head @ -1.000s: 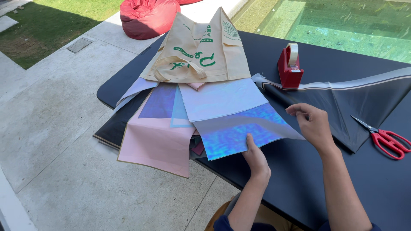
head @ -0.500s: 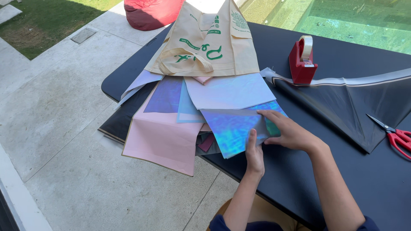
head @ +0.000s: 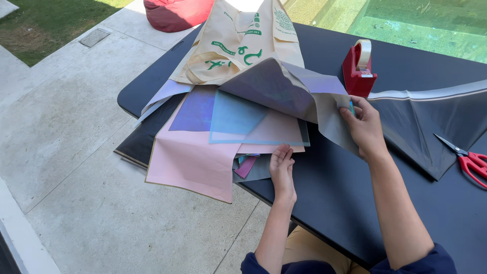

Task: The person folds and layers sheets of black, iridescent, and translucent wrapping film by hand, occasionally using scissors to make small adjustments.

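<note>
A stack of coloured paper sheets lies over the edge of a dark table [head: 324,187]. My right hand [head: 362,124] grips the right edge of the top shiny sheet [head: 284,91] and holds it lifted and folded back, so its grey underside shows. My left hand [head: 282,167] rests flat, fingers together, on the lower edge of the stack. Under the lifted sheet lie a light blue sheet [head: 238,116], a pink sheet [head: 195,157] that hangs over the table edge, and a purple sheet [head: 195,109].
A beige printed bag [head: 238,38] lies behind the stack. A red tape dispenser [head: 359,68] stands at the back right. Red-handled scissors [head: 469,160] lie on a dark cloth [head: 431,122] at the right. Concrete paving [head: 66,152] is below; a red beanbag [head: 177,11] sits beyond.
My right hand took hold of the shiny top sheet's right edge and lifted it up and back, which uncovered the blue and pink sheets. My left hand stayed on the stack's lower edge.
</note>
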